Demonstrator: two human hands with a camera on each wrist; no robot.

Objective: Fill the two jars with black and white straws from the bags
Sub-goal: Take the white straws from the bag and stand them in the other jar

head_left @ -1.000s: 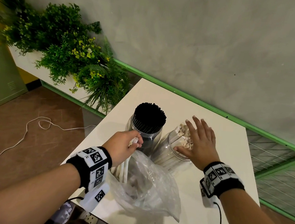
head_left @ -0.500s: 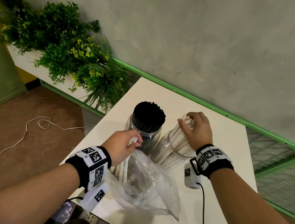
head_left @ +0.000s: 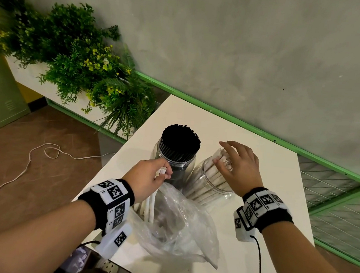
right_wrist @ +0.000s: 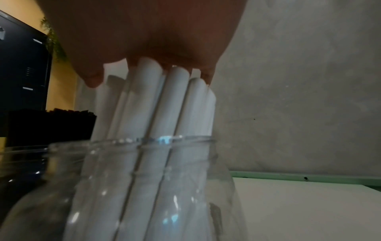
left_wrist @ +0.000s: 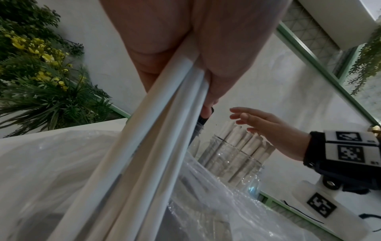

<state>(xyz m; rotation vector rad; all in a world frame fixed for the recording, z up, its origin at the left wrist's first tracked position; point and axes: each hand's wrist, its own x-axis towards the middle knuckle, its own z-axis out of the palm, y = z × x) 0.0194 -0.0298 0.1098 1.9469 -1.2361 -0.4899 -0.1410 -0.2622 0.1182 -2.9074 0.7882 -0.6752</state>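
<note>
1. Left hand (head_left: pixel 147 178) is pinching white straws (left_wrist: pixel 156 130) rising from the bag (head_left: pixel 180 223); they look light, stiff, slippery, so grip mid-bundle.
2. Right hand (head_left: pixel 239 170), fingers spread, is patting straws in the jar (head_left: pixel 210 182).

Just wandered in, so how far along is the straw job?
Black jar looks packed full. White jar is partly filled; the right hand rests open on its straw tops. Left hand grips white straws from the bag, which must go in next.
</note>
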